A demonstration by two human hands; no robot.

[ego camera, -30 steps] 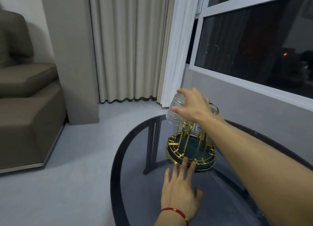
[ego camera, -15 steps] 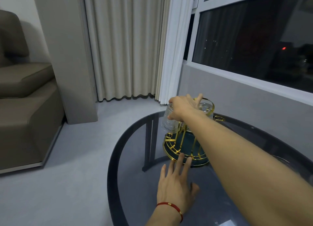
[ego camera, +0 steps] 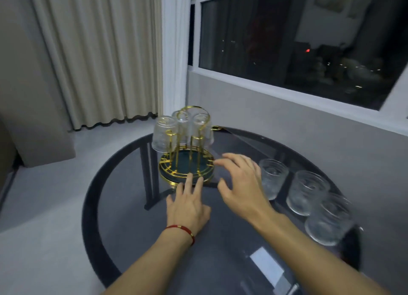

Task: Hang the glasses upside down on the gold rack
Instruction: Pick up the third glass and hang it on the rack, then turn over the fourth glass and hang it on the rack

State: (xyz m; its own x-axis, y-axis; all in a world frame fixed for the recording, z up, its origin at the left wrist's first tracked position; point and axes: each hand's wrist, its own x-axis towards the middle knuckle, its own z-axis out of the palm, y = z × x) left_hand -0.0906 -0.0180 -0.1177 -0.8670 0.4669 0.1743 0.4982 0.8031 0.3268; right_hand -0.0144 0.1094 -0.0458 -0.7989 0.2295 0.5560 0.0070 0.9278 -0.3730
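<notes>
The gold rack [ego camera: 186,166] with a dark green round base stands on the far middle of the glass table. Three clear glasses hang upside down on its prongs: the left one [ego camera: 164,134], a middle one behind [ego camera: 182,118] and a right one [ego camera: 202,127]. My left hand [ego camera: 187,203], with a red thread bracelet, lies flat on the table with fingertips touching the rack's base. My right hand [ego camera: 239,184] hovers empty, fingers spread, between the rack and three upright glasses: the nearest to the rack [ego camera: 272,177], a second [ego camera: 305,192] and a third [ego camera: 327,220].
The round dark glass table [ego camera: 123,206] has a dark rim and a leg frame visible beneath. A grey wall and dark window stand behind at the right. Beige curtains hang at the back left over a pale floor.
My right hand has let go of the glass, which now hangs on the rack, and has pulled back to the right. The view has dropped, bringing the upright glasses into sight.
</notes>
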